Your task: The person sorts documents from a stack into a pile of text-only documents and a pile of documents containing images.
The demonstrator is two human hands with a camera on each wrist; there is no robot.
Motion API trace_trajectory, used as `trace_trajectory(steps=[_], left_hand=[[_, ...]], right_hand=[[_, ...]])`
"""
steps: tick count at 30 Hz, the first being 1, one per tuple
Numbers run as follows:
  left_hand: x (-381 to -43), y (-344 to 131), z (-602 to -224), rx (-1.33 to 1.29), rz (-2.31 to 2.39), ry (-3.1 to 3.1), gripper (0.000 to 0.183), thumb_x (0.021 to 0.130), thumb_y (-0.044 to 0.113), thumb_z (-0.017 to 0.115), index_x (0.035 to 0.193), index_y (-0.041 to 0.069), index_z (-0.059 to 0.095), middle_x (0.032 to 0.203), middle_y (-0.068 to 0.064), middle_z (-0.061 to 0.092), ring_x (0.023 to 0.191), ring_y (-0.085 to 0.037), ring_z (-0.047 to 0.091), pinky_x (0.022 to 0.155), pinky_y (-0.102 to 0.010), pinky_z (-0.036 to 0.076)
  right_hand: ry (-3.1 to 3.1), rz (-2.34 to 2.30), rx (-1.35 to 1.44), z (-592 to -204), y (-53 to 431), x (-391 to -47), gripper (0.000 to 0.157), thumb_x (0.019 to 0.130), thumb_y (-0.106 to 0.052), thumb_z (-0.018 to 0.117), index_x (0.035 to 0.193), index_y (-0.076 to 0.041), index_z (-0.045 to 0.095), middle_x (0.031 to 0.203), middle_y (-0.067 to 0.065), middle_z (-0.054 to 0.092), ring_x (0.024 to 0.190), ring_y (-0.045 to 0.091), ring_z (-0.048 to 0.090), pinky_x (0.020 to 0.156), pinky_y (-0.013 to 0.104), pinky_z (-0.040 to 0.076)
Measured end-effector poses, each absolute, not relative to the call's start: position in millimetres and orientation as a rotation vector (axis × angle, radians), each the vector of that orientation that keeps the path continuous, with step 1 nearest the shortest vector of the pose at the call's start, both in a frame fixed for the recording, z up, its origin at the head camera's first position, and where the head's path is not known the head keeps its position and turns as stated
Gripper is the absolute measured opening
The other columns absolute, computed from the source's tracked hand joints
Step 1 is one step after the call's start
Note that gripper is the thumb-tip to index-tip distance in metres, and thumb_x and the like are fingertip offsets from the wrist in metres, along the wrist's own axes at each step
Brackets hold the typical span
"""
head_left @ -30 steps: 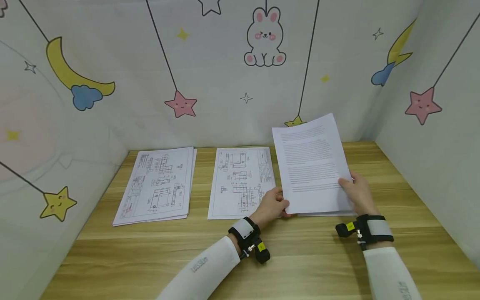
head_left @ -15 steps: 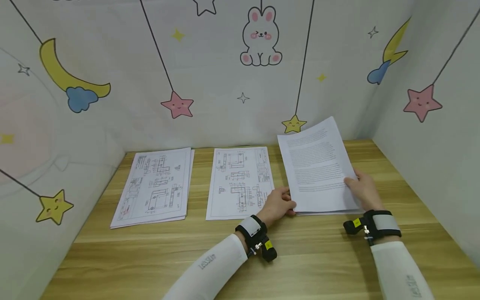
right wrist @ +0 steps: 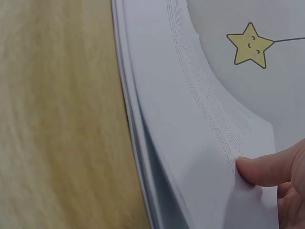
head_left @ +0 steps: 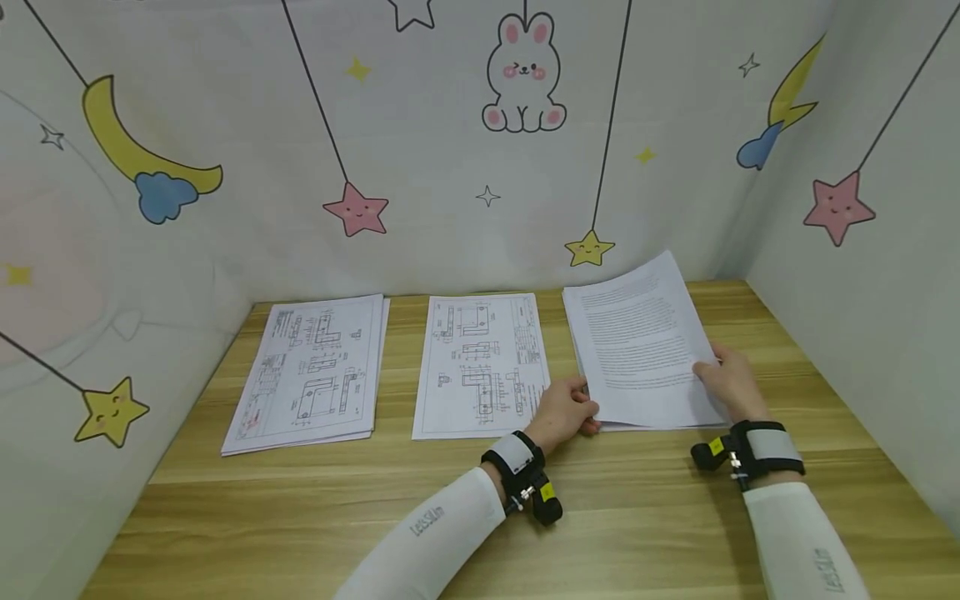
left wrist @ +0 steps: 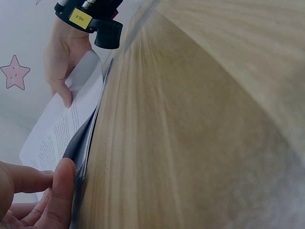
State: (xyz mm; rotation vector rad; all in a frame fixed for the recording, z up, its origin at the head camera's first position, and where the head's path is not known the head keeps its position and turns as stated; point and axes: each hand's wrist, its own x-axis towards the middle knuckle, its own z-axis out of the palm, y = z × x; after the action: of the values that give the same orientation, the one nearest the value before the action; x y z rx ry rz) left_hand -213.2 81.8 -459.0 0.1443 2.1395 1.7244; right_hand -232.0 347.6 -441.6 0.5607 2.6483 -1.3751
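A printed text sheet lies at the right over a stack of paper, with its far right corner curving up. My right hand pinches the sheet's right edge, thumb on the printed face. At the near left corner, my left hand holds the paper between thumb and fingers. The left wrist view shows that hand low at the sheet edges, where a dark gap opens between the top sheet and those beneath. In the right wrist view the thumb presses on the bowed sheet.
A technical drawing lies left of my left hand, partly covered by it. Farther left is a stack of similar drawings. All rest on a wood-grain table, with a cartoon-printed wall behind and at both sides.
Both hands have moved right and the text sheet has come down onto the stack, its far edge dropping lower. The drawings have stayed in place.
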Motion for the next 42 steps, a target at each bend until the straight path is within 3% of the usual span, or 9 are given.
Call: trace_trajectory(steps=[6,22,24,27,30,32,39,42], left_hand=[[-212.0,81.1,-457.5,0.131,1.723,2.126,0.057,0.089,-0.002,0.061,0.145,-0.002,0.046,0.086,-0.009,0.071,0.053,-0.006,0.064,0.055,-0.023,0.057],[-208.4,80.1,-452.5,0.159,1.59,2.152,0.053,0.091,0.001,0.062,0.143,-0.004,0.048,0.084,-0.006,0.07,0.062,-0.014,0.072,0.057,-0.023,0.058],[-207.7,79.9,-452.4,0.166,1.589,2.161,0.048,0.091,0.0,0.062,0.138,-0.004,0.053,0.084,-0.007,0.07,0.061,-0.013,0.071,0.057,-0.023,0.058],[-207.0,79.2,-452.3,0.191,1.595,2.158,0.027,0.091,-0.001,0.062,0.118,-0.004,0.062,0.082,-0.01,0.07,0.058,-0.01,0.069,0.056,-0.023,0.057],[-206.5,77.6,-451.2,0.211,1.604,2.138,0.006,0.09,-0.001,0.061,0.095,-0.001,0.064,0.079,-0.011,0.07,0.056,-0.008,0.066,0.056,-0.023,0.057],[-206.4,76.4,-450.5,0.214,1.612,2.12,0.004,0.09,-0.001,0.061,0.088,0.001,0.063,0.077,-0.011,0.07,0.055,-0.008,0.065,0.056,-0.023,0.057],[-204.1,73.7,-446.7,0.196,1.599,2.127,0.01,0.094,0.007,0.059,0.093,0.002,0.067,0.07,-0.005,0.068,0.055,-0.008,0.063,0.056,-0.023,0.057],[-202.8,70.4,-446.1,0.158,1.618,2.132,0.023,0.095,0.011,0.057,0.112,0.0,0.068,0.076,-0.006,0.07,0.06,-0.01,0.067,0.06,-0.024,0.059]], right_hand=[[2.657,-1.302,0.586,-442.7,351.8,-234.5,0.062,0.101,-0.012,0.043,0.155,0.004,0.02,0.156,0.033,0.028,0.14,0.049,0.032,0.113,0.066,0.027],[2.782,-1.041,0.563,-440.7,352.2,-235.6,0.06,0.096,-0.009,0.048,0.148,0.013,0.029,0.149,0.04,0.033,0.136,0.055,0.035,0.11,0.067,0.03],[2.816,-1.003,0.571,-441.2,350.5,-235.4,0.059,0.095,-0.008,0.049,0.147,0.013,0.031,0.147,0.04,0.035,0.135,0.055,0.036,0.109,0.067,0.032],[2.849,-0.942,0.574,-440.5,348.2,-234.8,0.058,0.094,-0.007,0.051,0.146,0.013,0.034,0.146,0.04,0.038,0.134,0.055,0.038,0.107,0.066,0.035],[2.874,-0.852,0.568,-437.9,346.4,-234.1,0.057,0.094,-0.007,0.053,0.145,0.011,0.037,0.145,0.039,0.039,0.132,0.055,0.04,0.106,0.065,0.037],[2.891,-0.781,0.554,-435.5,345.4,-233.1,0.057,0.093,-0.008,0.054,0.145,0.011,0.038,0.145,0.039,0.04,0.131,0.055,0.042,0.104,0.064,0.039],[2.934,-0.63,0.529,-434.0,344.4,-230.4,0.053,0.093,-0.011,0.058,0.141,0.008,0.045,0.142,0.038,0.043,0.121,0.054,0.05,0.091,0.059,0.047],[2.933,-0.621,0.528,-434.7,344.7,-229.6,0.052,0.093,-0.012,0.057,0.14,0.007,0.046,0.142,0.037,0.045,0.12,0.053,0.051,0.086,0.057,0.047]])
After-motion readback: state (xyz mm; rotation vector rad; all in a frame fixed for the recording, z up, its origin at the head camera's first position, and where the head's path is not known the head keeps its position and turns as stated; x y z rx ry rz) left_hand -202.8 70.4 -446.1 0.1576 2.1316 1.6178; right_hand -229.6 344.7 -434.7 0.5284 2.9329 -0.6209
